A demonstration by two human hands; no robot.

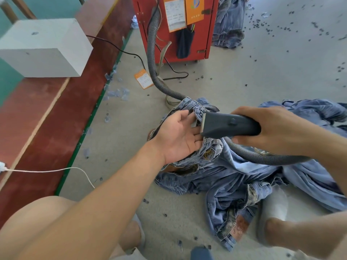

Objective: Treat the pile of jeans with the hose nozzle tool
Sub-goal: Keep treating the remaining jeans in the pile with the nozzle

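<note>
A pile of blue jeans (244,181) lies crumpled on the grey floor in front of me. My right hand (277,126) grips the dark hose nozzle tool (229,125), whose metal-edged mouth points left at a lifted waistband. My left hand (178,136) is palm up under that waistband (197,107), its fingers tucked into the denim right at the nozzle's mouth. A grey ribbed hose (262,156) runs from the tool over the pile.
The hose (153,53) climbs to a red machine (180,29) at the back, with more jeans (229,25) beside it. A white box (43,47) sits on a red ledge at left. Black cable (135,55), white cable (56,170), denim scraps and dark bits litter the floor. My knees and feet are at the bottom.
</note>
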